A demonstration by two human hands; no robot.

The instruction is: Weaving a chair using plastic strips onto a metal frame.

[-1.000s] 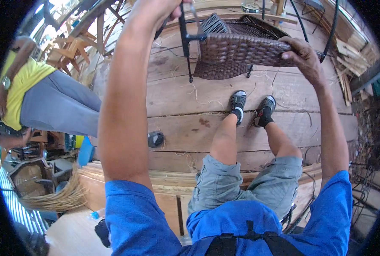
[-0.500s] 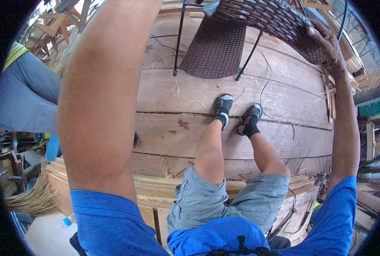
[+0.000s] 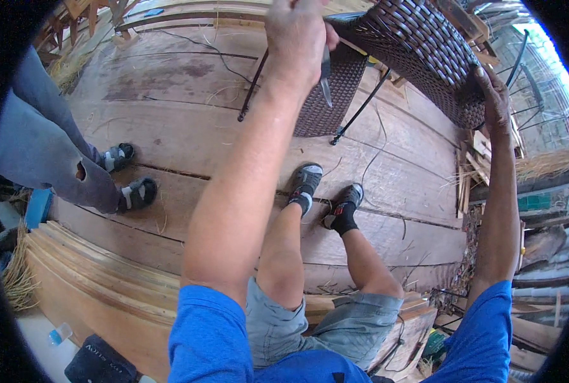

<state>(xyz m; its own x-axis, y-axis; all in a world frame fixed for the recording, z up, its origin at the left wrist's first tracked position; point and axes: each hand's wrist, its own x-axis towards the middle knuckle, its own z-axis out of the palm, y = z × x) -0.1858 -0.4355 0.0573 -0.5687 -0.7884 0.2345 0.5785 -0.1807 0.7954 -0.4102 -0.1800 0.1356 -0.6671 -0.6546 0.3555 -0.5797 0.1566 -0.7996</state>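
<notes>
At the top centre, my left hand is closed around what looks like a small knife, its pointed metal blade sticking out below the fist. Beside it stands a dark brown woven wicker chair on a thin black metal frame. My right hand grips the curved woven edge at the chair's right side, thumb on top. A lower woven panel hangs between the black legs, partly behind my left hand. The chair's upper part runs out of the picture.
Another person's legs in grey trousers stand on the plank floor at the left. Stacked boards lie behind my legs. A cable crosses the floor near the chair. Wood scraps and fibre strands lie at the right.
My left hand, out of the picture before, has come down into view with the knife. The view has turned, showing more of the other person. My right hand stays on the chair edge.
</notes>
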